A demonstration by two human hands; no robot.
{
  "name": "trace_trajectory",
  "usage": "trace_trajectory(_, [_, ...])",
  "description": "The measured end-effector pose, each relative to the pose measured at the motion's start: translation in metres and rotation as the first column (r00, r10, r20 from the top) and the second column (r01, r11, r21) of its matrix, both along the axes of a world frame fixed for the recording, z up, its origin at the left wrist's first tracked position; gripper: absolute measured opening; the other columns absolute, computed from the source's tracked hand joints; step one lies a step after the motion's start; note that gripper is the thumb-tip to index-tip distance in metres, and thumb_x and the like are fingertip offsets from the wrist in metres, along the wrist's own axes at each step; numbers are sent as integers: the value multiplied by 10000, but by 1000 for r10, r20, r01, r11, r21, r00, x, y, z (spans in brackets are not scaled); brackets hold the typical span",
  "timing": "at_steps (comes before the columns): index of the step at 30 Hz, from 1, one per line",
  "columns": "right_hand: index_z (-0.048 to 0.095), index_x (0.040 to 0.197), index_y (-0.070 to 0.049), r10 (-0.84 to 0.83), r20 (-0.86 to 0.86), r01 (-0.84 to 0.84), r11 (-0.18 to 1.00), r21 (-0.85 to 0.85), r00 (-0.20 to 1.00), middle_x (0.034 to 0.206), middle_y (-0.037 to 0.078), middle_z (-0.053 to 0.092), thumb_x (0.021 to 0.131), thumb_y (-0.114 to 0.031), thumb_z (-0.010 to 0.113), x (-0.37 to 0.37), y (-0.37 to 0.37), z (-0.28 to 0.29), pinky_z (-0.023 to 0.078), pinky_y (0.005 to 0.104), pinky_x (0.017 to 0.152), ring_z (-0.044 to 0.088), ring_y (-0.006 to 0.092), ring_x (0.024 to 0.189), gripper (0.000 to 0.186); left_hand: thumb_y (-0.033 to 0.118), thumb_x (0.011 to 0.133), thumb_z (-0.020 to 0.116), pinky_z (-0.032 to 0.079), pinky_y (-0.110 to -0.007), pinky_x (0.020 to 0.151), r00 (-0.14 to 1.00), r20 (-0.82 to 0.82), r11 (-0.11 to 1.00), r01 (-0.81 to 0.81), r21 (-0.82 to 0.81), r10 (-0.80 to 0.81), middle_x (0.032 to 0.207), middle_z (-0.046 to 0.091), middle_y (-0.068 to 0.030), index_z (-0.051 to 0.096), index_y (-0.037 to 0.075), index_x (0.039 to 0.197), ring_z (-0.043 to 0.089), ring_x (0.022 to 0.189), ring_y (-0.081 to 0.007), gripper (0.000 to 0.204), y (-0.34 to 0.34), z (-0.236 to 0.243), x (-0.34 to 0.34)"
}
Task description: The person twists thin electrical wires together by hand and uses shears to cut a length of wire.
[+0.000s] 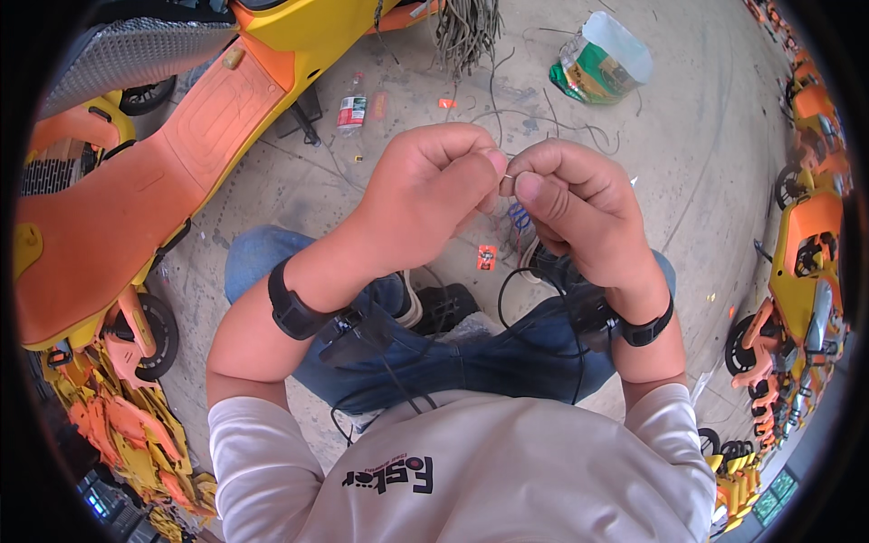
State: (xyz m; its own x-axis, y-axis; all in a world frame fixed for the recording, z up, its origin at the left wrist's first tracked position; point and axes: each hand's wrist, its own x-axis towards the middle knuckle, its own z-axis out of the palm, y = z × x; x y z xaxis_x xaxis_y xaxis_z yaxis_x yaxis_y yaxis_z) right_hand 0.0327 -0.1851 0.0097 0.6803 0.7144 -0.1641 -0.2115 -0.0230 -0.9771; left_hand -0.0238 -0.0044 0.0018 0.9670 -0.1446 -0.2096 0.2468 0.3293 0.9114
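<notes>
My left hand [433, 185] and my right hand [584, 204] meet in front of me above the floor, fingertips almost touching. Both are closed in a pinch. A thin, pale wire [508, 176] spans the small gap between them; its ends are hidden by the fingers. Just below the right fingertips shows a blue coiled wire [518, 215]; whether it joins the pale one I cannot tell. Dark straps with small devices and cables sit on both wrists.
An orange and yellow scooter body [181, 181] stands at the left. Ahead on the floor lie a plastic bottle [353, 110], a green and white bag [602, 63], loose dark wires [579, 122] and a wire bundle [466, 32]. Scooters [806, 235] line the right; yellow-orange panels [131, 434] are heaped left.
</notes>
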Motion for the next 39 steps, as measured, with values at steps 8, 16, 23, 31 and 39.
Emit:
trace_trajectory(8, [640, 933, -21, 8, -80, -5, 999, 41, 997, 605, -69, 501, 932, -162, 569, 3, -2, -2, 269, 184, 416, 365, -1, 464, 157, 169, 908, 476, 222, -223, 325, 996, -13, 993, -88, -84, 87, 529, 358, -13, 400, 52, 598, 263, 363, -66, 340, -1, 3, 2])
trace_trajectory(16, [606, 940, 14, -96, -248, 151, 965, 215, 964, 532, -68, 372, 940, -150, 532, 21, -21, 2, 185, 202, 362, 260, 16, 405, 180, 178, 907, 487, 301, -242, 352, 965, 77, 932, -220, -289, 252, 564, 444, -22, 478, 40, 659, 376, 410, -83, 284, 40, 1, 14])
trace_trajectory(23, [586, 947, 14, -75, -267, 141, 961, 238, 961, 536, -80, 320, 944, -156, 526, 29, -21, -4, 142, 206, 373, 215, 17, 417, 181, 158, 938, 537, 427, -230, 461, 978, 202, 935, -29, 353, -46, 772, 567, -38, 603, 4, 899, 534, 571, -87, 172, 27, -10, 13])
trace_trajectory(31, [606, 947, -9, 52, -268, -15, 990, 137, 962, 542, -65, 389, 948, -188, 535, 15, -9, -12, 206, 205, 394, 285, 28, 433, 193, 168, 921, 592, 388, -198, 450, 990, 138, 984, 6, 180, -31, 791, 592, -19, 616, 20, 1114, 512, 557, -64, 244, 10, -6, 14])
trace_trajectory(39, [621, 949, -26, 0, -138, 10, 997, 72, 990, 630, -36, 506, 937, -192, 564, 8, 2, -16, 297, 189, 434, 406, 26, 502, 177, 195, 933, 574, 344, -196, 422, 990, 142, 983, -49, 176, 24, 726, 547, -6, 613, 2, 944, 431, 482, -55, 198, 2, -10, 12])
